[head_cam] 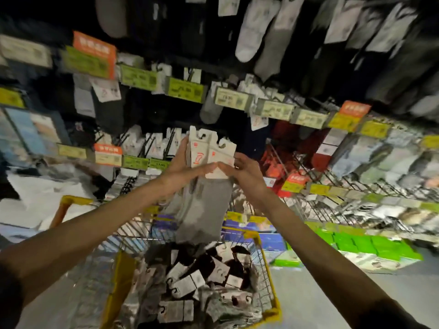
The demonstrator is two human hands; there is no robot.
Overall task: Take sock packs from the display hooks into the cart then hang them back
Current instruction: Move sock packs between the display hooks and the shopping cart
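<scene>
Both my hands hold grey sock packs [204,203] with white card headers [209,150] up in front of the display, above the cart. My left hand [183,165] grips the headers from the left side, fingers reaching across their lower edge. My right hand [244,169] pinches the same headers from the right. The grey socks hang down toward the cart [268,276], a wire basket with yellow trim. Several more sock packs [202,286], black and grey with white headers, lie piled in it.
Rows of display hooks [152,143] with yellow, green and orange price tags [185,90] carry hanging socks across the wall ahead. Wire shelf baskets [332,184] stand at the right, and green packs [370,243] lie low on the right.
</scene>
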